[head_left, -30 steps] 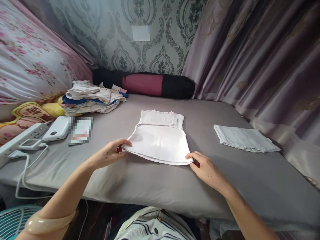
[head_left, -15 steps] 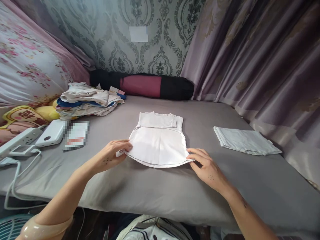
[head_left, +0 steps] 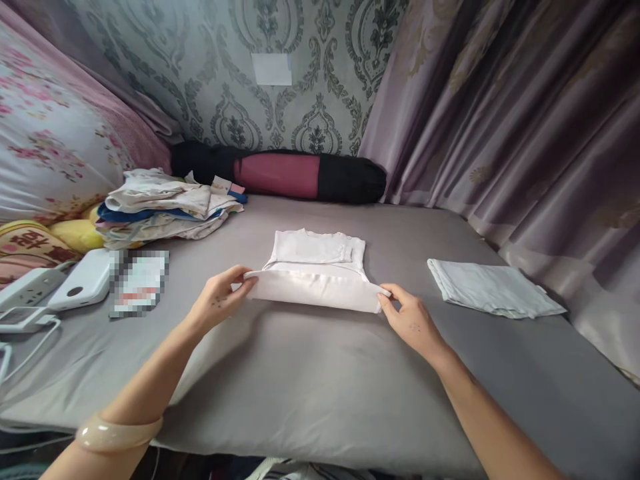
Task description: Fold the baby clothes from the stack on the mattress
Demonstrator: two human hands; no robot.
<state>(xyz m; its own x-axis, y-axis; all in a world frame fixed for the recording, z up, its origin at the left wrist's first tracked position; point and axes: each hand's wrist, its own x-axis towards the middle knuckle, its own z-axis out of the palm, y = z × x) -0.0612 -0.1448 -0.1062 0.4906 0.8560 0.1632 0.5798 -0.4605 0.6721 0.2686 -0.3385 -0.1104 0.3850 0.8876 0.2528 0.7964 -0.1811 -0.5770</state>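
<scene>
1. Head view, the garment. A white garment (head_left: 313,291) is lying in the middle of a grey sheet (head_left: 320,387), directly in front of the person. Its neckline is facing away, and a sleeve is lying across its upper part. Its lower part is doubling back on itself, the hem forming a raised edge between the hands.

2. Head view, the left hand (head_left: 223,298). Thumb and fingers are pinching the left end of the hem; a pale bangle (head_left: 120,433) is encircling the forearm.

3. Head view, the right hand (head_left: 411,319). Thumb and fingers are gripping the opposite end of the hem, so that both hands are holding the edge roughly level.

4. Head view, the step in hand. The person appears to be turning the lower part up toward the neckline. The next move seems to be calling for even tension at both ends, the hem coming down flat and square without trapping creases.

5. Head view, surroundings. A folded pale cloth (head_left: 495,288) is resting well apart on the right; a pile of clothes (head_left: 165,207) is occupying the far left, near a white device (head_left: 83,279).
</scene>
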